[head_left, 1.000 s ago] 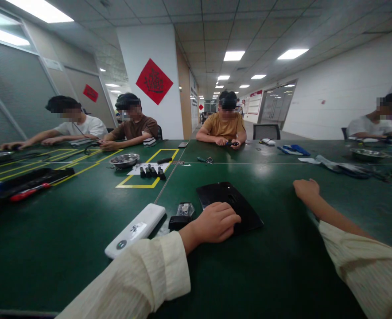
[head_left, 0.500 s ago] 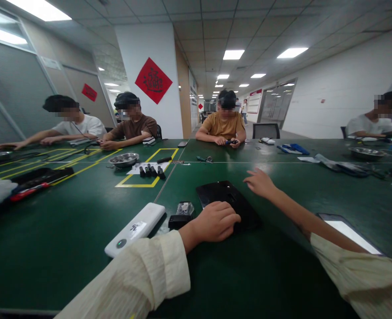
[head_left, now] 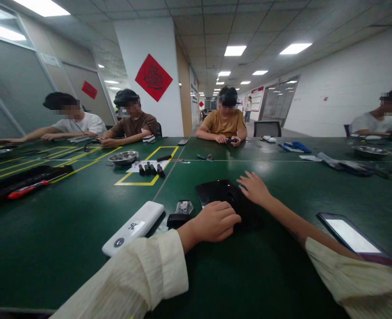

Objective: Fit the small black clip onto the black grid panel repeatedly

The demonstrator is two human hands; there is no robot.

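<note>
A flat black rectangular panel [head_left: 220, 191] lies on the green table [head_left: 66, 230] in front of me. My left hand [head_left: 215, 220] rests on the panel's near edge with its fingers curled down over it. My right hand [head_left: 254, 186] lies on the panel's far right corner, fingers stretched out and slightly spread, holding nothing. Both arms wear cream ribbed sleeves.
A white power bank [head_left: 134, 227], a small black block [head_left: 178, 219] and a clear bag of small parts [head_left: 184, 206] lie left of the panel. A lit phone [head_left: 351, 236] lies at the right. Several people work across the table; a metal bowl [head_left: 124, 157] and red-handled screwdriver [head_left: 28, 189] sit left.
My right hand has swung left from the open table at the right onto the panel's far corner, uncovering the lit phone. My left hand has stayed on the panel's near edge.
</note>
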